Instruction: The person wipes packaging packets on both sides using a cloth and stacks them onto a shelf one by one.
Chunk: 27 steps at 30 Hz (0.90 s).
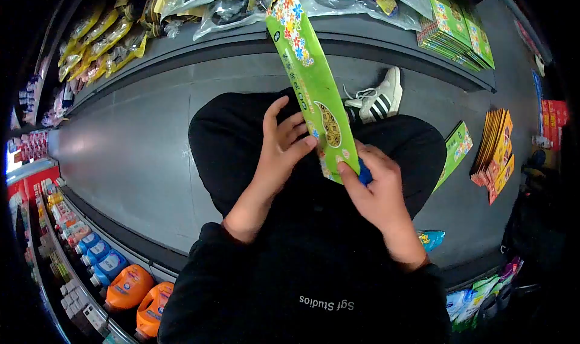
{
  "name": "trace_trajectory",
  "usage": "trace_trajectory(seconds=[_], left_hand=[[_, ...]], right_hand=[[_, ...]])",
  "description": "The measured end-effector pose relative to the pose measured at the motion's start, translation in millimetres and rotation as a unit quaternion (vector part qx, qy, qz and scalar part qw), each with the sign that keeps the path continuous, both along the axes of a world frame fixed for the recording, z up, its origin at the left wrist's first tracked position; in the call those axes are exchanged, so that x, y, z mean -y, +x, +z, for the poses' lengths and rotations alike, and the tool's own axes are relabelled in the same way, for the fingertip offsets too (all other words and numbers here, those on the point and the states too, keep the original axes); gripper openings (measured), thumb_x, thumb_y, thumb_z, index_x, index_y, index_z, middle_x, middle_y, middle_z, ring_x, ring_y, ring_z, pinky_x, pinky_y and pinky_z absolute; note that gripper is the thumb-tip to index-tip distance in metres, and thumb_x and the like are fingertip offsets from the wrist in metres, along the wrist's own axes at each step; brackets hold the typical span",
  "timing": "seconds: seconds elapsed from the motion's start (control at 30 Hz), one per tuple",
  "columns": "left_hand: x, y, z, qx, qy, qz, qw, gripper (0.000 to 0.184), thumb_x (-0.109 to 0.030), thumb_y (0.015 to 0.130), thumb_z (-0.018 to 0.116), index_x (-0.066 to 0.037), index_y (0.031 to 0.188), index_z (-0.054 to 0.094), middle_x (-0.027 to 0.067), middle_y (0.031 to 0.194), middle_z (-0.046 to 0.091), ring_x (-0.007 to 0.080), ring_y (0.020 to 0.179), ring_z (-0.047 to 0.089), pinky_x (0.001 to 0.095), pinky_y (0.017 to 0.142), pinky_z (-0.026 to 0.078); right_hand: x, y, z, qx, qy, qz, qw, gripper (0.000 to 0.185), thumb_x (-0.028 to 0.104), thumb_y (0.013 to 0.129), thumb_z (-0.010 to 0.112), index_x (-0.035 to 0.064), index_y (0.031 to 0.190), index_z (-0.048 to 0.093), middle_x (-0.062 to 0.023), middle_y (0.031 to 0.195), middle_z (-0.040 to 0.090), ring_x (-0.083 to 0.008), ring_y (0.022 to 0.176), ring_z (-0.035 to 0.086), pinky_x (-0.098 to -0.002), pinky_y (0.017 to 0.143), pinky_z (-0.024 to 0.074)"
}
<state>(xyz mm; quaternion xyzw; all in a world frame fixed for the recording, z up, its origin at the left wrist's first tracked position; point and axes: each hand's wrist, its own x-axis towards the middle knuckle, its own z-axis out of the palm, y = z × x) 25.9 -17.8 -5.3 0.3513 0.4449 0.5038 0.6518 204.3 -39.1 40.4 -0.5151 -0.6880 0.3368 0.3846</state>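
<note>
A long, flat green package [317, 87] printed with flowers is tilted upright in front of me. A curved window near its lower end shows a patterned brown-yellow content. My right hand [377, 178] grips the bottom end, thumb on the front face. Something blue [365, 172] shows between that hand and the package; I cannot make out what it is. My left hand [283, 141] is beside the package's left edge, fingers apart and curved, with the thumb tip at or very near the edge.
Similar green packages are stacked [450, 32] on the shelf at upper right. Another green package [454, 153] and a fanned pile of orange packages [495, 150] lie on the floor at right. Detergent bottles [130, 286] line the lower-left shelf. Bagged goods [99, 38] fill the upper-left shelf.
</note>
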Motion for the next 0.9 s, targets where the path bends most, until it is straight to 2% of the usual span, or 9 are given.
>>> trace_trajectory(seconds=[0.1,0.23,0.3,0.37,0.43,0.47,0.67,0.8,0.9], left_hand=[[-6,7,4,0.040,0.021,0.008,0.999,0.089,-0.031,0.081,0.070,-0.014,0.145,0.011,0.0225,0.134,0.042,0.0335,0.120,0.047,0.0448,0.096,0.044],[-9,16,4,0.035,0.045,0.024,0.998,0.093,-0.039,0.080,0.069,-0.016,0.146,0.008,0.0229,0.137,0.038,0.0347,0.125,0.042,0.0470,0.098,0.042],[-8,20,1,0.149,0.037,0.044,0.987,0.100,-0.038,0.079,0.071,-0.010,0.147,0.004,0.0201,0.138,0.036,0.0307,0.125,0.041,0.0449,0.097,0.041],[-13,18,4,0.184,0.003,0.016,0.983,0.090,-0.060,0.081,0.052,-0.005,0.145,0.020,0.0212,0.139,0.038,0.0341,0.123,0.044,0.0478,0.097,0.042],[-17,11,13,0.234,-0.012,-0.042,0.971,0.096,-0.072,0.080,0.039,-0.003,0.145,0.024,0.0238,0.141,0.036,0.0366,0.122,0.046,0.0513,0.095,0.044],[-18,8,13,0.256,-0.015,-0.072,0.964,0.102,-0.078,0.078,0.034,-0.003,0.145,0.022,0.0258,0.142,0.034,0.0381,0.122,0.046,0.0538,0.094,0.044],[-17,2,-4,0.469,-0.081,-0.127,0.870,0.105,-0.080,0.076,0.035,-0.005,0.147,0.017,0.0309,0.146,0.022,0.0428,0.122,0.044,0.0576,0.092,0.044],[-13,11,-3,0.532,-0.093,-0.150,0.828,0.104,-0.080,0.076,0.033,-0.006,0.147,0.017,0.0309,0.146,0.021,0.0426,0.123,0.044,0.0605,0.092,0.043],[-12,13,-3,0.549,-0.086,-0.168,0.814,0.101,-0.078,0.078,0.030,-0.002,0.144,0.025,0.0287,0.137,0.036,0.0433,0.118,0.047,0.0561,0.093,0.043]], right_hand=[[5,-12,-1,0.080,0.020,-0.013,0.996,0.045,0.011,0.078,0.065,0.0084,0.123,0.058,-0.0107,0.067,0.052,-0.0284,0.057,0.056,-0.0379,0.055,0.0472],[14,-23,2,0.207,0.102,-0.030,0.972,0.049,0.009,0.074,0.068,0.0080,0.122,0.059,-0.0095,0.066,0.048,-0.0266,0.056,0.053,-0.0355,0.052,0.0444],[20,-30,4,0.233,0.087,0.004,0.969,0.053,0.013,0.072,0.072,0.0075,0.123,0.058,-0.0094,0.074,0.052,-0.0260,0.061,0.056,-0.0352,0.057,0.0461],[23,-32,7,0.237,0.070,0.025,0.969,0.055,0.014,0.071,0.074,0.0072,0.123,0.058,-0.0101,0.079,0.056,-0.0261,0.065,0.059,-0.0350,0.060,0.0481],[20,-27,7,0.025,-0.010,0.118,0.993,0.067,0.032,0.071,0.076,0.0087,0.129,0.052,-0.0150,0.093,0.060,-0.0322,0.079,0.063,-0.0390,0.070,0.0520],[17,-18,14,-0.027,-0.035,0.132,0.990,0.066,0.028,0.071,0.077,0.0056,0.128,0.051,-0.0194,0.109,0.060,-0.0343,0.094,0.063,-0.0408,0.082,0.0512],[0,40,25,-0.115,-0.041,-0.069,0.990,0.043,-0.002,0.072,0.060,-0.0017,0.114,0.056,-0.0108,0.114,0.060,-0.0201,0.104,0.054,-0.0295,0.096,0.0383],[-18,48,31,-0.189,0.040,-0.174,0.966,0.047,0.002,0.072,0.056,-0.0075,0.118,0.055,-0.0172,0.121,0.056,-0.0250,0.113,0.053,-0.0350,0.100,0.0373],[-34,40,43,-0.243,0.065,-0.171,0.953,0.048,0.002,0.072,0.052,-0.0103,0.119,0.054,-0.0200,0.123,0.055,-0.0264,0.115,0.052,-0.0359,0.102,0.0368]])
